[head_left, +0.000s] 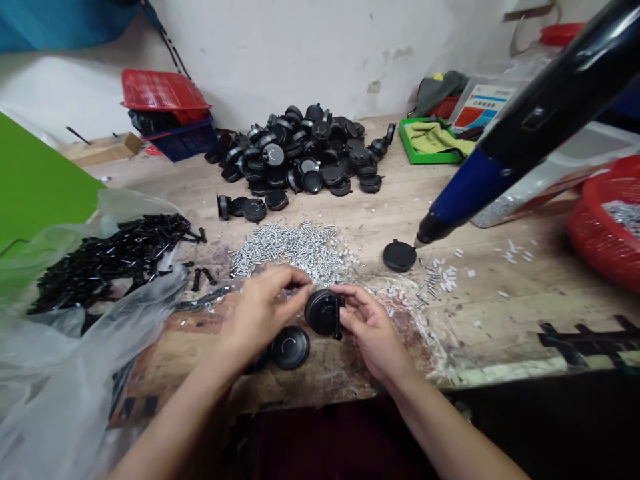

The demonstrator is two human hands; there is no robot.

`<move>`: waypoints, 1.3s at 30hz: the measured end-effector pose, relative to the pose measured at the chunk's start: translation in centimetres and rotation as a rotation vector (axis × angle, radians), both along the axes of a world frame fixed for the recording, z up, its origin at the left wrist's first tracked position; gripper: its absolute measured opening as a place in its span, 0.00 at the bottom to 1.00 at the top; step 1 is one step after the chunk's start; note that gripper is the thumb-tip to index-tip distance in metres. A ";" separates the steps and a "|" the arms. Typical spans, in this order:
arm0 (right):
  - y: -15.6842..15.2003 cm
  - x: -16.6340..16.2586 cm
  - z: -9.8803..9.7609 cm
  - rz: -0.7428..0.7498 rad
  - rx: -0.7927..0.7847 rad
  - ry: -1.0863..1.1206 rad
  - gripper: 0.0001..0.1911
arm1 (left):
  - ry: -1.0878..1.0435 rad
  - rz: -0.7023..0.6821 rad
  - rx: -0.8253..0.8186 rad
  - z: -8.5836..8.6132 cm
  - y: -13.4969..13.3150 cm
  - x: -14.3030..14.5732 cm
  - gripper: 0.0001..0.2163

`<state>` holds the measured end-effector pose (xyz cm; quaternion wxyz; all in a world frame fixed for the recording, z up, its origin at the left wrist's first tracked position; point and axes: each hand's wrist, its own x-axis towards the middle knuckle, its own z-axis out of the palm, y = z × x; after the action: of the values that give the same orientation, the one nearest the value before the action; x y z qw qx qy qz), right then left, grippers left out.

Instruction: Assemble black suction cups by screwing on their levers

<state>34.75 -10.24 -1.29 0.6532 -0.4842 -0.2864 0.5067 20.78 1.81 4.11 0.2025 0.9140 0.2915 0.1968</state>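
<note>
My right hand (pixel 375 330) grips a round black suction-cup base (pixel 320 315) between thumb and fingers, tilted up on its edge. A narrow black lever (pixel 338 321) stands at its right side. At the base's upper left, my left hand (pixel 263 307) has thumb and fingertips pinched together; whatever is between them is too small or hidden to make out. Below lies another round black base (pixel 291 348), partly behind my left hand. Just beyond my fingers spreads a heap of small silver metal pins (pixel 290 248). One more black base (pixel 400 256) lies flat under the electric screwdriver's tip.
The blue and black electric screwdriver (pixel 465 190) slants in from upper right. Many black bases (pixel 310 150) are piled at the back. Black levers (pixel 115 257) lie on plastic at left. White pieces (pixel 447 277), a green tray (pixel 407 143) and a red basket (pixel 595 233) are right.
</note>
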 end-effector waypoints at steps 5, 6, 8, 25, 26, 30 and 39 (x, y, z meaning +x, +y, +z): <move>-0.3 0.1 0.5 0.013 0.047 -0.117 0.15 | -0.326 -0.089 0.058 -0.3 -3.8 -0.2 0.04; -0.4 0.0 0.8 0.017 0.051 -0.138 0.15 | -0.349 -0.081 0.072 -0.5 -4.1 -0.1 0.04; -0.6 0.0 1.3 0.024 0.058 -0.172 0.16 | -0.378 -0.064 0.091 -0.7 -4.3 -0.1 0.05; -1.7 0.8 3.4 0.126 0.017 -0.543 0.16 | -0.454 -0.110 -0.056 -0.4 -4.6 -1.1 0.04; -1.8 0.9 3.4 0.133 0.010 -0.547 0.16 | -0.443 -0.124 -0.041 -0.3 -4.6 -1.1 0.04; -1.7 0.9 3.1 0.137 0.002 -0.512 0.17 | -0.386 -0.171 0.082 -0.4 -5.0 -1.2 0.07; -1.3 0.0 2.1 0.096 0.038 -0.221 0.17 | -0.275 -0.068 0.274 -1.4 -6.6 -1.6 0.15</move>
<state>34.71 -11.55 0.83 0.6016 -0.5106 -0.3891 0.4754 19.22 -4.83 2.70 0.1208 0.9068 0.2007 0.3505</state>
